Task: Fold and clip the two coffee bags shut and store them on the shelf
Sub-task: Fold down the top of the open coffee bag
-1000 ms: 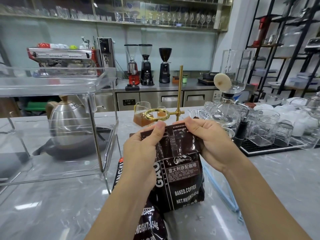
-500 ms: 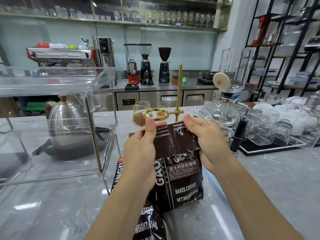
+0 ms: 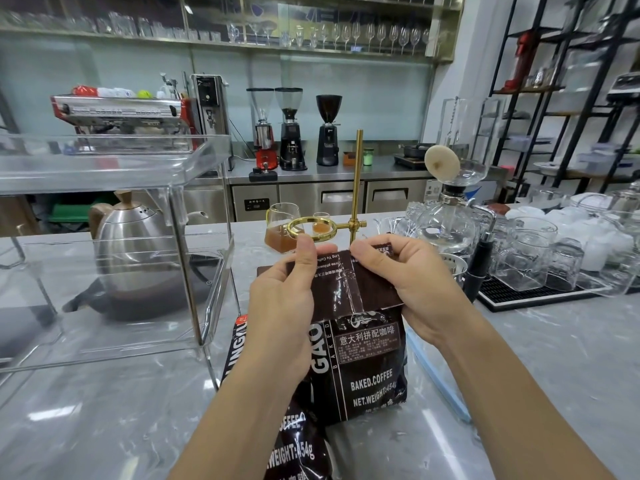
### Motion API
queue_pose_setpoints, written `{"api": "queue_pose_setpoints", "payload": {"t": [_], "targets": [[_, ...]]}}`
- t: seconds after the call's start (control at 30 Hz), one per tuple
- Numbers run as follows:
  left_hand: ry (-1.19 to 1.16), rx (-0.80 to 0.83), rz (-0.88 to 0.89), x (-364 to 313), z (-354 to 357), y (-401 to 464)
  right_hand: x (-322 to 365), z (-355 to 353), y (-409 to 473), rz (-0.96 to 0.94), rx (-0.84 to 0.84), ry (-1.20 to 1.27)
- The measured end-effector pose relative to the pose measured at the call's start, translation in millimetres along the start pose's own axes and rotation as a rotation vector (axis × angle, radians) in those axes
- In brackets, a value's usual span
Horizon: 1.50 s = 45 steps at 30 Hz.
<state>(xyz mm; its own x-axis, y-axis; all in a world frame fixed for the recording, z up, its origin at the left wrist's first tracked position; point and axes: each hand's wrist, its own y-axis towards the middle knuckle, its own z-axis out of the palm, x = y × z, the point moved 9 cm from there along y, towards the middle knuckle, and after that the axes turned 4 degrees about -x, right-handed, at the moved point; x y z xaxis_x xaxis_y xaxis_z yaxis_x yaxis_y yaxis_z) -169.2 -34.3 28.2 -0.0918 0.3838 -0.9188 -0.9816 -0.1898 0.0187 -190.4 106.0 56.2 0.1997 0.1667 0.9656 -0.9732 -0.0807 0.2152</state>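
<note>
Pinching the folded top, both hands (image 3: 349, 289) hold a coffee bag (image 3: 367, 358) printed "BAKED.COFFEE".

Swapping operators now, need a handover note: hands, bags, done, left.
Left hand and right hand both pinch the folded-over top of the upright coffee bag on the counter.
Second coffee bag lies flat in front of it, near the left forearm.
Done: first fold started.
Left: finish folding, clip it, fold and clip the second, store both on the clear shelf. No clip identifiable.
</note>
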Motion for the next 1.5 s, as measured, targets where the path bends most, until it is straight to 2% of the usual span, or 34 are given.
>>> {"api": "queue_pose_setpoints", "payload": {"t": [0.2,0.53,1.13,1.33,1.5], "targets": [[-0.018,0.018,0.001,0.4,3.2,-1.4,7.4,13.9,-7.0,-0.022,0.109,0.027],[-0.048,0.008,0.004,0.8,0.3,-0.5,4.4,0.0,-0.9,-0.051,0.005,-0.006],[-0.242,-0.1,-0.019,2.2,-10.4,0.9,7.5,7.5,-5.1,-0.036,0.049,-0.011],[-0.18,-0.049,-0.028,6.1,-6.8,2.2,7.0,2.0,-2.0,-0.053,0.026,-0.023],[-0.036,0.011,-0.003,4.3,-3.4,3.2,3.7,-4.1,0.1,-0.037,-0.016,-0.005]]}}
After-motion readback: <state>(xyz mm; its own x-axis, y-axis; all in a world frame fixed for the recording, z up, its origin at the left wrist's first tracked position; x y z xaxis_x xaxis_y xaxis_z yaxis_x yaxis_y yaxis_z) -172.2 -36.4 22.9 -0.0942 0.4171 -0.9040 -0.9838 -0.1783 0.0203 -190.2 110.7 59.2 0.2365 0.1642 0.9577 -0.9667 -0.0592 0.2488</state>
